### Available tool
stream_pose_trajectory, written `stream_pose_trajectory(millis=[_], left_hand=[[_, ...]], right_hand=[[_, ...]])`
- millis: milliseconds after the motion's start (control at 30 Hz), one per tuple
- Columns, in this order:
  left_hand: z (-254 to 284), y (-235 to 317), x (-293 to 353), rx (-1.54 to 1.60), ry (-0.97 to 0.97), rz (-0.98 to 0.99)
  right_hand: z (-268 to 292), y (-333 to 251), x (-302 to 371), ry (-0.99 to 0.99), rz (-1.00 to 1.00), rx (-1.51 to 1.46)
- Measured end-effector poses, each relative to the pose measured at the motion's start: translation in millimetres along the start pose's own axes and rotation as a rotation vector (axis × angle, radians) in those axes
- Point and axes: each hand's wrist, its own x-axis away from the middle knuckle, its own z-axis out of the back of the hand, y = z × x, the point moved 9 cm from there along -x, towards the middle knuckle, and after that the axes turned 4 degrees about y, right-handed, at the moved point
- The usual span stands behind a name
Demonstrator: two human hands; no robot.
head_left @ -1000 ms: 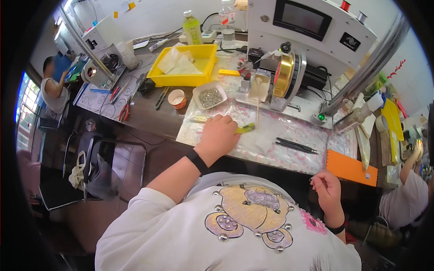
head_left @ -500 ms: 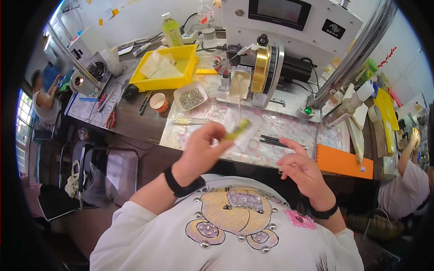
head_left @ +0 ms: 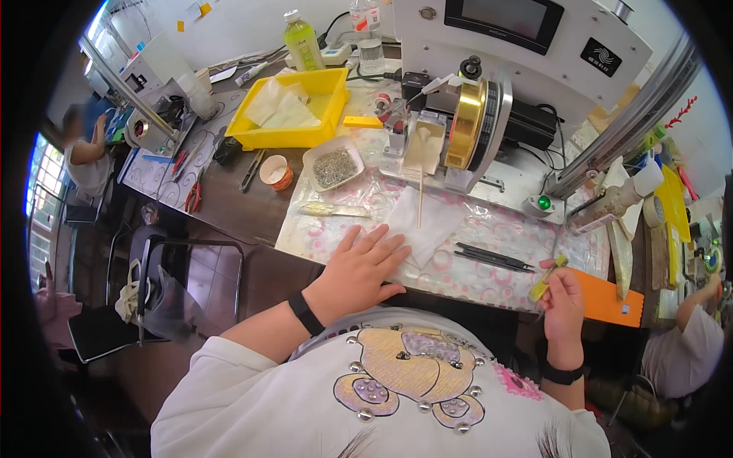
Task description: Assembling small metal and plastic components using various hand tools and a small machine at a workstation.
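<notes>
My left hand (head_left: 353,273) lies flat with fingers spread at the table's near edge, beside a white paper sheet (head_left: 443,221). At the right, my right hand (head_left: 563,314) pinches a small yellow-green bar-like piece (head_left: 547,279); its exact kind I cannot make out. Black tweezers (head_left: 495,258) rest on the table between my hands. A thin wooden stick (head_left: 421,200) stretches over the paper from the machine. Beyond my left hand lies a flat, narrow tool with yellowish patches (head_left: 334,210). A white dish (head_left: 311,164) holds many tiny metal parts.
A machine (head_left: 527,38) with a gold wheel (head_left: 464,126) stands at the back. Left of it are a yellow tray (head_left: 286,137), a paper cup (head_left: 276,174) and bottles (head_left: 304,44). An orange board (head_left: 607,299) lies right. Other people sit at both sides.
The yellow-green piece has passed from my left hand to my right hand. My left hand has opened and come down flat on the table. My right hand has moved right.
</notes>
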Motion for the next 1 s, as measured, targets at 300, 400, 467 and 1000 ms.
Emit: stream_pose_trajectory(millis=[300,400,467,1000], left_hand=[[1,-8,-19,-0.132,0.034,0.067],[2,-24,-19,-0.053,-0.009,0.094],[12,-53,-16,0.129,0.09,0.24],[10,-19,3,-0.215,-0.099,0.028]], right_hand=[[16,13,-12,0.036,-0.054,-0.014],[16,13,-17,0.036,-0.062,0.011],[15,15,-20,0.049,-0.091,0.022],[15,21,-21,0.018,-0.098,0.028]])
